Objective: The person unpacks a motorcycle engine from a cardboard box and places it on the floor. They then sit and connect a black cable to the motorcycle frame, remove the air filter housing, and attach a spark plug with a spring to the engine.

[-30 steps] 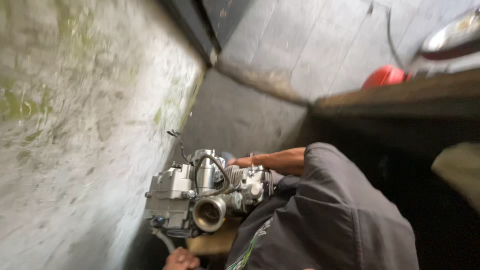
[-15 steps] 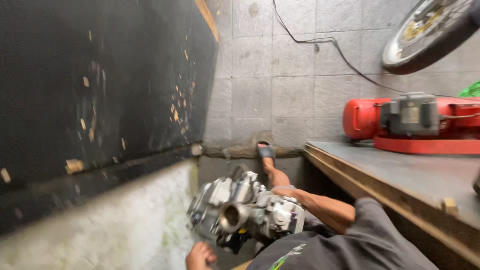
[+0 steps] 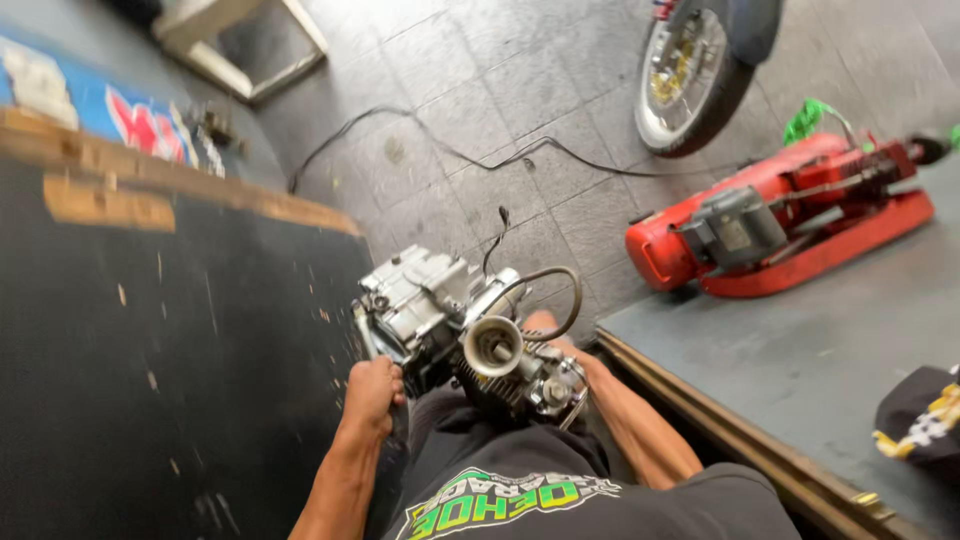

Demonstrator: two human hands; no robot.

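Grey metal engine [image 3: 455,330], a small motorcycle one, is up off the floor and held against the person's front, right between a black board [image 3: 150,380] on their left and a low grey platform [image 3: 800,350] on their right. Left hand [image 3: 372,392] is wrapped tight around the lower left edge of the casing, fingers curled in a fist-like grip. Right hand [image 3: 545,325] is tucked behind the far side of the engine, only a bit of it shows, so I can't tell how the fingers sit, though the forearm [image 3: 630,420] runs straight up to it. A round intake opening faces up at the camera and a black hose loops over the top. Red machine [image 3: 780,215] sits on the platform's far end, near a wheel [image 3: 690,70] standing on the tiled floor [image 3: 480,90]. Black cable [image 3: 470,150] snakes across the tiles behind the engine. Wooden strip [image 3: 180,185] edges the board's top.
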